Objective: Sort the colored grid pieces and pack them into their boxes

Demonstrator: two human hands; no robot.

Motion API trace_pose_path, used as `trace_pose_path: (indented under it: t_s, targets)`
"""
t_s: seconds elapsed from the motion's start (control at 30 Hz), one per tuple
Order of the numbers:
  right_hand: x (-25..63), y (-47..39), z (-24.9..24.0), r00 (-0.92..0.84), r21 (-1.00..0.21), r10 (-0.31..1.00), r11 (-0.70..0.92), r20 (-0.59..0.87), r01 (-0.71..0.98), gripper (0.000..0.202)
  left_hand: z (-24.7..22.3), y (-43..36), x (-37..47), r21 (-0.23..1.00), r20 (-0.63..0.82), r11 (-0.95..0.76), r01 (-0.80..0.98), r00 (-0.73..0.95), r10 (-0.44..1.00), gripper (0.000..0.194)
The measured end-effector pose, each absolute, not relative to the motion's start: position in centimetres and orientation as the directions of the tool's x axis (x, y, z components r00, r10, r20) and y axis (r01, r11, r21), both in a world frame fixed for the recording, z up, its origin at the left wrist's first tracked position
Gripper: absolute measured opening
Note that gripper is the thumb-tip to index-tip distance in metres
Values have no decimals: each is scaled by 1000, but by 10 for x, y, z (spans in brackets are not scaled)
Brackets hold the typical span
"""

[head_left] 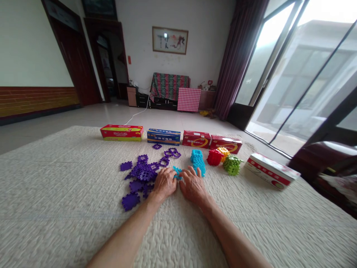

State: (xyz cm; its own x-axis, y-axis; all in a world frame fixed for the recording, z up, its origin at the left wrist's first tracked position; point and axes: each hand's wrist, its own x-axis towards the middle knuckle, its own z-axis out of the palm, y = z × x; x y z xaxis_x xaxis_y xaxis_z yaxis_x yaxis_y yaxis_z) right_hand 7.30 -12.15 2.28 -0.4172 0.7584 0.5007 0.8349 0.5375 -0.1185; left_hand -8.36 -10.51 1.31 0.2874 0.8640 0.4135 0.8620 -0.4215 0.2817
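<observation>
Between my hands is a light-blue interlocking plastic tile (pixel 177 171), partly covered by the fingers. My left hand (pixel 165 181) closes on its left side, beside the pile of purple tiles (pixel 143 172). From the right, my right hand (pixel 193 184) grips the same tile with bent fingers. Just beyond the right hand stand light-blue tiles joined into blocks (pixel 198 160). Farther right are a red tile cube (pixel 214 157), a yellow piece (pixel 224 152) and a green cube (pixel 232 165).
A red-and-yellow box (pixel 122 133), a blue box (pixel 163 137) and two red boxes (pixel 196 139) line the far side of the cream quilted cover (pixel 83 223). A white-and-red box (pixel 272 171) lies at the right. Purple tiles spread left of my hands.
</observation>
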Motion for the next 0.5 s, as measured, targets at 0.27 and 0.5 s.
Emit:
trace_pose_path:
  t_s: [0.27,0.5]
  targets:
    - [74,-120,24,-406,-129,772,524,488,842,21,17,-103,-89,295,423,-421,858,278,863,17]
    - [73,-119,19,-377,-151,791,500,482,853,19,16,-102,-89,300,435,-466,833,315,843,15]
